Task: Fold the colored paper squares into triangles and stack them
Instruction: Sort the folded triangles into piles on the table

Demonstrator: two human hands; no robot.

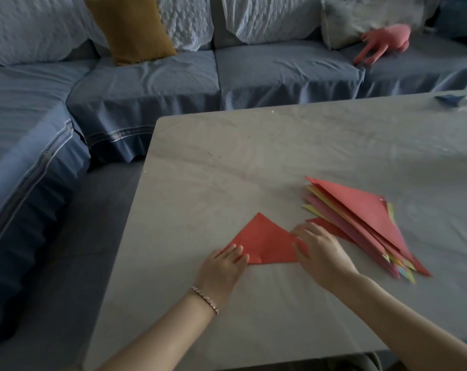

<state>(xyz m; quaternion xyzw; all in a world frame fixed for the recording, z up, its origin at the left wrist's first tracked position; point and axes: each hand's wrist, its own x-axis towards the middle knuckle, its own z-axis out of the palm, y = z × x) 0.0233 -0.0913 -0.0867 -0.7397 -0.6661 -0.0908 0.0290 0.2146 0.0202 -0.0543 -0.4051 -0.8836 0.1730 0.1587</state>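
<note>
Head view: the red paper (267,245) lies folded into a triangle on the desk (253,156), point away from the person, just beside the stack (366,223). The left hand (221,266) presses the left corner with straight fingers (235,250). The right hand (320,250) presses the right corner, fingers flat, gripping nothing. Hold both corners aligned, then rub along the folded edge from the middle outward to set a sharp crease. The paper looks thin, matte and sharp-cornered. The stack is a loose fan of red, pink and yellow triangles with uneven edges. The desk surface is pale and smooth.
</note>
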